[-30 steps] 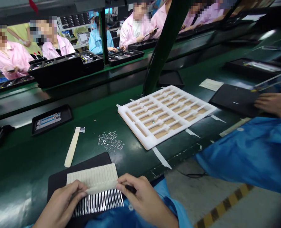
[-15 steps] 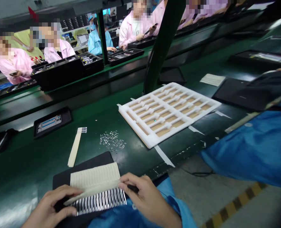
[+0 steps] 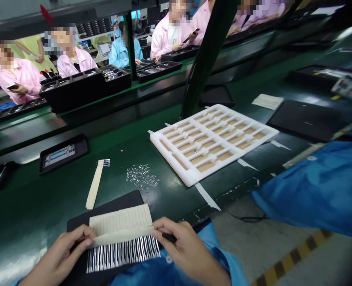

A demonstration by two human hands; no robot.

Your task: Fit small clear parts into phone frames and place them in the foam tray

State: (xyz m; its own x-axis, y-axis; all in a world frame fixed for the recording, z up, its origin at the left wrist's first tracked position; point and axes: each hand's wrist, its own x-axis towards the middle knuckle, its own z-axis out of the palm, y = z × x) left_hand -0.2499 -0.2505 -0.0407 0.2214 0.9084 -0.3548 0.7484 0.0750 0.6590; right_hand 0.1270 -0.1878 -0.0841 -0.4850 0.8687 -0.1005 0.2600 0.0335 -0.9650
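A cream pleated strip (image 3: 120, 236) with a fringe of thin, shiny metal pieces (image 3: 124, 254) along its lower edge lies over a black board (image 3: 128, 198). My left hand (image 3: 61, 254) pinches its left end between thumb and fingers. At the right end, my right hand (image 3: 183, 242) is closed on the strip's corner, and a black stick-like handle (image 3: 169, 237) pokes out between its fingers; the rest of that tool is hidden. Behind the strip spreads a ribbed cream sheet (image 3: 122, 216).
Beyond the board lie a narrow cream strip (image 3: 95, 184) and scattered tiny metal bits (image 3: 141, 176). A white slotted frame (image 3: 214, 143) is taped down at right. A black tray (image 3: 64, 153) holds a phone part. At far right is a co-worker's blue sleeve (image 3: 312, 182).
My left hand has shifted up and now pinches the strip's left end, uncovering the leftmost metal pieces. My right hand stays at the right end.
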